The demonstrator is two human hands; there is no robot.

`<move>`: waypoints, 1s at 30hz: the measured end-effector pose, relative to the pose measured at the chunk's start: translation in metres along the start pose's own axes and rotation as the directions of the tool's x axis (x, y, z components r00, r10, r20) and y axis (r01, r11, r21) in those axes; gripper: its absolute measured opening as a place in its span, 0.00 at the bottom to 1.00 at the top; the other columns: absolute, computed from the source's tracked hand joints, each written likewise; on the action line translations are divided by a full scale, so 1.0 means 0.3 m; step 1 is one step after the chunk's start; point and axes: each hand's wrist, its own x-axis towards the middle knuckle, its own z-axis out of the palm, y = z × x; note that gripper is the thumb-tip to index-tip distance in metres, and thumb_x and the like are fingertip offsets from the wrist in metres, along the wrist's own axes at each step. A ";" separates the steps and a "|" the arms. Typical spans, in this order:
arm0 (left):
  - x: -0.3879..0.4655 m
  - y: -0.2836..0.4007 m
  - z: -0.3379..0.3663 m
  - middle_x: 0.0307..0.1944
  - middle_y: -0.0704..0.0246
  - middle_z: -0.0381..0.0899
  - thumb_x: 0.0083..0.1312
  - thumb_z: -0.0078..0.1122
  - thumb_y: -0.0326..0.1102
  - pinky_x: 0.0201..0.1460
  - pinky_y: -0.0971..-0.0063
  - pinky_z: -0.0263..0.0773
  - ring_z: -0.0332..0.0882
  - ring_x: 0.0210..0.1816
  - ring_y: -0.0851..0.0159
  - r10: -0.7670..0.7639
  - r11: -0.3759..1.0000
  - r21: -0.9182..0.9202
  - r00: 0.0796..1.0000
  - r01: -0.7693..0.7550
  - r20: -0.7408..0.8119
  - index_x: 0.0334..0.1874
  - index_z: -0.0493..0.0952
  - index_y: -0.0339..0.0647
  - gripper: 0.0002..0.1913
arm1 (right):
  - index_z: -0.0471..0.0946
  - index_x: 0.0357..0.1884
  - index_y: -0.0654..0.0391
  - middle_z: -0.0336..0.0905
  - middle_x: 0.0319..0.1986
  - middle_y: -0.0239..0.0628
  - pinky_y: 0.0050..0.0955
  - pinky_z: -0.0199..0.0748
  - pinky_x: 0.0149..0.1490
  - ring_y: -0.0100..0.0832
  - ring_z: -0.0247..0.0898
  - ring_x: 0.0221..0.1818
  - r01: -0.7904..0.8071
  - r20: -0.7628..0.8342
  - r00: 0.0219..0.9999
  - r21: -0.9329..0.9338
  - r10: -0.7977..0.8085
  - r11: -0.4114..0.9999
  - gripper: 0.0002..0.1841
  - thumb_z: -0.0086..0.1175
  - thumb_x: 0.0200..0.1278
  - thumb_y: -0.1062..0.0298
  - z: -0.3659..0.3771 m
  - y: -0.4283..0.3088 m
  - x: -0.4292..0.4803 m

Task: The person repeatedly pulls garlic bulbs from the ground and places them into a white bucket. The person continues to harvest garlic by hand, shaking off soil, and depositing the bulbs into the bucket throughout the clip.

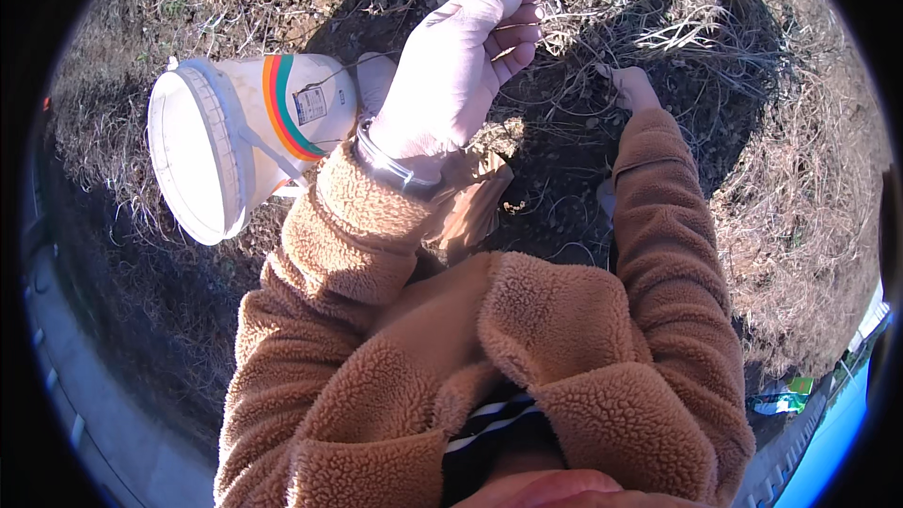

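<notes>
My left hand [462,67] is raised over the ground in bright sun, palm partly turned up, fingers curled and the thumb near the index finger. Whether something small is between those fingertips cannot be made out. A bracelet [391,166] circles its wrist. In shadow to the right, my right hand [635,88] reaches down among dry, tangled plant stems [589,88]; its fingertips touch or pinch them, but the grip is unclear. Left of my left wrist is a white plastic bucket [243,99] with orange, red and green stripes, a printed label and a handle.
Dry grass and vines [790,240] cover the soil [550,212] around me. Behind the left wrist shows a pale object [375,77], partly hidden. Brown pleated material [476,208] lies below that wrist. A green-and-white bag [783,398] and a paved strip [113,395] are near the rim.
</notes>
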 end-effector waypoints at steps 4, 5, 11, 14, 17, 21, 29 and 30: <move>-0.001 0.002 -0.003 0.39 0.68 0.78 0.70 0.50 0.37 0.46 0.79 0.74 0.75 0.40 0.72 0.007 1.000 -0.025 0.999 -0.006 0.036 0.49 0.75 0.33 0.14 | 0.77 0.39 0.59 0.77 0.36 0.41 0.36 0.78 0.35 0.40 0.76 0.36 0.166 0.147 0.985 -0.646 -0.092 0.745 0.21 0.68 0.51 0.54 0.059 0.039 -0.109; -0.002 0.003 -0.004 0.39 0.68 0.78 0.70 0.50 0.36 0.46 0.79 0.74 0.75 0.40 0.72 0.002 1.000 -0.022 0.999 -0.001 0.032 0.49 0.75 0.33 0.14 | 0.76 0.45 0.60 0.77 0.40 0.43 0.37 0.78 0.36 0.43 0.77 0.39 0.243 0.216 0.969 -0.722 -0.123 0.647 0.24 0.68 0.50 0.55 0.082 0.045 -0.134; -0.010 0.000 0.003 0.41 0.67 0.78 0.70 0.49 0.36 0.46 0.78 0.74 0.75 0.40 0.72 -0.009 1.000 -0.003 1.000 0.009 0.021 0.50 0.75 0.33 0.14 | 0.62 0.57 0.61 0.67 0.49 0.49 0.39 0.75 0.50 0.47 0.70 0.51 0.605 0.141 0.470 -0.770 -0.871 0.202 0.35 0.66 0.49 0.60 0.306 0.050 -0.172; -0.012 0.001 0.006 0.41 0.67 0.78 0.70 0.48 0.36 0.47 0.77 0.74 0.76 0.40 0.71 -0.007 1.000 -0.006 1.000 0.007 0.022 0.49 0.75 0.34 0.14 | 0.63 0.56 0.62 0.67 0.50 0.49 0.39 0.72 0.54 0.45 0.68 0.54 0.525 0.231 0.708 -0.805 -0.667 0.277 0.33 0.64 0.52 0.57 0.343 0.039 -0.135; -0.009 0.009 -0.001 0.41 0.67 0.78 0.70 0.48 0.36 0.47 0.77 0.74 0.76 0.40 0.71 0.016 0.999 -0.033 1.000 -0.016 0.016 0.49 0.75 0.34 0.13 | 0.65 0.59 0.61 0.67 0.57 0.48 0.38 0.67 0.59 0.46 0.66 0.58 0.567 0.290 0.762 -0.731 -0.579 0.380 0.33 0.58 0.57 0.51 0.322 0.027 -0.141; 0.005 0.028 -0.020 0.39 0.67 0.78 0.69 0.49 0.35 0.46 0.78 0.74 0.75 0.40 0.71 0.041 0.998 -0.053 0.999 -0.041 -0.001 0.47 0.75 0.34 0.13 | 0.75 0.51 0.57 0.76 0.48 0.47 0.36 0.66 0.57 0.43 0.70 0.54 0.691 0.367 0.563 -0.700 -0.741 0.179 0.26 0.56 0.58 0.48 0.206 -0.073 -0.227; -0.002 0.076 -0.029 0.37 0.70 0.77 0.68 0.51 0.37 0.42 0.80 0.73 0.74 0.38 0.72 0.140 0.989 -0.046 0.990 -0.139 0.017 0.47 0.76 0.35 0.13 | 0.76 0.48 0.59 0.80 0.36 0.37 0.28 0.77 0.41 0.31 0.78 0.38 0.695 0.201 0.506 0.481 -0.839 0.534 0.16 0.54 0.64 0.59 -0.202 -0.312 -0.546; -0.005 0.078 -0.027 0.36 0.70 0.77 0.68 0.51 0.37 0.41 0.80 0.73 0.73 0.37 0.73 0.132 0.991 -0.030 0.990 -0.131 0.048 0.47 0.77 0.35 0.13 | 0.75 0.48 0.60 0.80 0.35 0.36 0.28 0.78 0.40 0.29 0.78 0.37 0.568 0.199 0.549 0.624 -0.812 0.537 0.16 0.55 0.64 0.60 -0.244 -0.321 -0.597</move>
